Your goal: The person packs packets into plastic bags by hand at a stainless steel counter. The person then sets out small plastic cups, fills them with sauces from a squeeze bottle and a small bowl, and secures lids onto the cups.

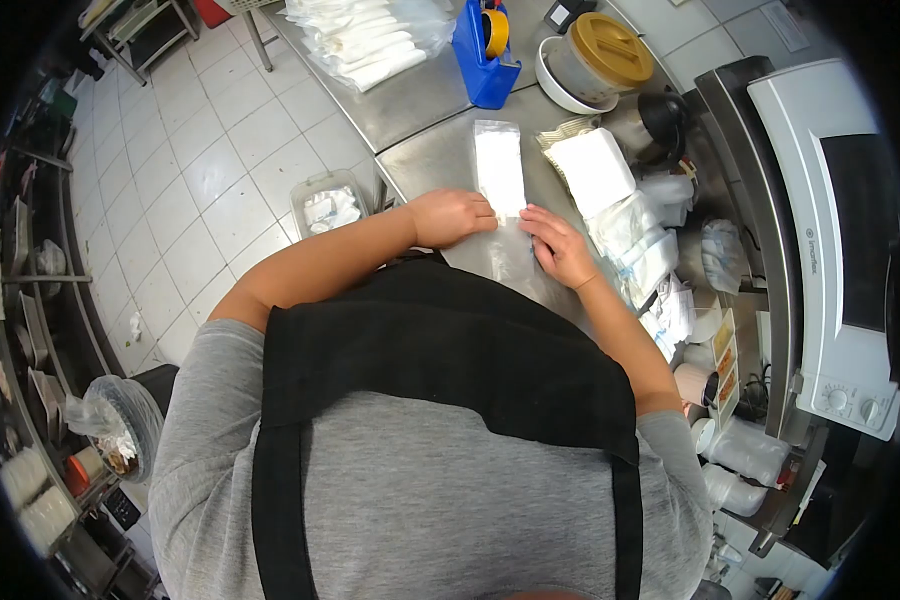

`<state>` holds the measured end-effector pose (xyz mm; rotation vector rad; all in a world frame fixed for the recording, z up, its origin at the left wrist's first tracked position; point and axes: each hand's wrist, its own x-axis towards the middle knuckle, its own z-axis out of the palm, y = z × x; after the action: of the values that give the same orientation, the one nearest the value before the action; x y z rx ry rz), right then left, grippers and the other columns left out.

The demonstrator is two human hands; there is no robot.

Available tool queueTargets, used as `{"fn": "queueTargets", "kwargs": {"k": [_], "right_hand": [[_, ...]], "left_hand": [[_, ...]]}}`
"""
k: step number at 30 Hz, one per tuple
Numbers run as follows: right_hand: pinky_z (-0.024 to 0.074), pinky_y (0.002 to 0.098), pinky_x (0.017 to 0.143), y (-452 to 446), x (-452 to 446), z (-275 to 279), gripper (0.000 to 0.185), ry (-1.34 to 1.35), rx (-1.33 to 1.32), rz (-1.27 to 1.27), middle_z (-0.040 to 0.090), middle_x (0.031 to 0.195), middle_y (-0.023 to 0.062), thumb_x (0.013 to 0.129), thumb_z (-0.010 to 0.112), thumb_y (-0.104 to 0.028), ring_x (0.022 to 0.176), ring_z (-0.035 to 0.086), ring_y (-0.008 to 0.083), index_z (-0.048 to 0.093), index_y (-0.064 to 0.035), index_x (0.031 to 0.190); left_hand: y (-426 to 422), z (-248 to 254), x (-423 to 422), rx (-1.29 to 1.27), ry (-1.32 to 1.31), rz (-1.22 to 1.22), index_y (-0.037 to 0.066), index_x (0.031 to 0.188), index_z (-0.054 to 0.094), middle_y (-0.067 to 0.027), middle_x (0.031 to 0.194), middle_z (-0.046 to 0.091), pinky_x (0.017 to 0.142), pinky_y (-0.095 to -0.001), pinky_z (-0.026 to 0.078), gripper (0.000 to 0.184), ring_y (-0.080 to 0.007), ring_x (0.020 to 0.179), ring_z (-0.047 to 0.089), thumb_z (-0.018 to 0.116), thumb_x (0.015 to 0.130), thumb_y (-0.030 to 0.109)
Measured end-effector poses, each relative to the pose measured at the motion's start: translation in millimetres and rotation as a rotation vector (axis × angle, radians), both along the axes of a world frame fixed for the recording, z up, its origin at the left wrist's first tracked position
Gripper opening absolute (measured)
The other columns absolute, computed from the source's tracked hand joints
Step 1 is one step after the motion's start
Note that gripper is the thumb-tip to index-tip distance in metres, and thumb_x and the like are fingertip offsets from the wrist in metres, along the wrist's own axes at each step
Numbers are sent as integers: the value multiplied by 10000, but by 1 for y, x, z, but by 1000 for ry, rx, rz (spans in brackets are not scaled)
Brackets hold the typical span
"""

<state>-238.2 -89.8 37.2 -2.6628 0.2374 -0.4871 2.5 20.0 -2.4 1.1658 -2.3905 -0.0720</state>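
Observation:
A clear plastic bag [513,257] lies on the steel table in front of me, with a folded white napkin [499,168] inside its far part. My left hand [456,218] is closed at the bag's left edge, its curled fingertips gripping the plastic just below the napkin. On the opposite edge, my right hand [560,246] holds the plastic between bent fingers and thumb; its thumb is partly hidden. The near end of the bag runs down towards my black apron.
Several packed napkins [360,40] are piled at the far left. A blue tape dispenser [484,60] stands at the back. Right of the bag are a white napkin stack [592,170] and loose plastic bags [630,240]. A plastic tub [328,204] sits low at left; a microwave [830,240] is at right.

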Motion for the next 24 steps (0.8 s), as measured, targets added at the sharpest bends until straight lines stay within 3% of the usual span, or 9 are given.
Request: {"fn": "queueTargets", "kwargs": {"k": [4, 13, 16, 20, 23, 24], "right_hand": [[439, 382, 989, -6, -5, -1, 294, 25, -7, 80, 592, 1189, 100, 720, 555, 106, 1185, 532, 300, 625, -46, 963], [459, 333, 807, -16, 12, -17, 233, 21, 357, -336, 595, 1048, 114, 760, 595, -10, 951, 572, 300, 600, -56, 988], [458, 336, 821, -12, 14, -11, 289, 45, 370, -311, 598, 1046, 101, 716, 637, -39, 958, 571, 301, 614, -77, 1002], [465, 396, 848, 7, 8, -6, 338, -37, -101, -84, 605, 1091, 73, 634, 703, -58, 1012, 566, 297, 659, -119, 964], [468, 396, 864, 23, 9, -16, 291, -179, -141, -102, 606, 1145, 76, 623, 712, -63, 1065, 564, 305, 668, -108, 908], [468, 386, 872, 27, 12, -15, 210, -180, -55, -135, 638, 1112, 85, 677, 703, -69, 1064, 580, 308, 672, -85, 884]], "left_hand": [[4, 11, -4, 34, 103, -15, 88, 1069, 573, -66, 975, 593, 816, -362, 495, 450, -266, 954, 584, 732, 676, 237], [11, 12, -18, 17, 214, 188, 99, 1028, 581, -62, 908, 556, 805, -373, 419, 493, -259, 927, 546, 771, 662, 368], [8, 9, -27, -34, 222, 269, 98, 1006, 582, -63, 906, 543, 814, -369, 405, 467, -253, 926, 542, 764, 670, 365], [-3, -18, -18, -83, 80, 232, 100, 1031, 572, -66, 961, 546, 834, -394, 396, 469, -250, 951, 539, 752, 684, 359], [4, -12, -13, -135, 159, 200, 100, 1031, 572, -62, 988, 556, 844, -399, 393, 405, -239, 967, 540, 723, 705, 289], [12, 2, -14, -121, 207, 207, 100, 1026, 574, -60, 990, 560, 848, -399, 393, 380, -234, 969, 542, 711, 709, 260]]}}
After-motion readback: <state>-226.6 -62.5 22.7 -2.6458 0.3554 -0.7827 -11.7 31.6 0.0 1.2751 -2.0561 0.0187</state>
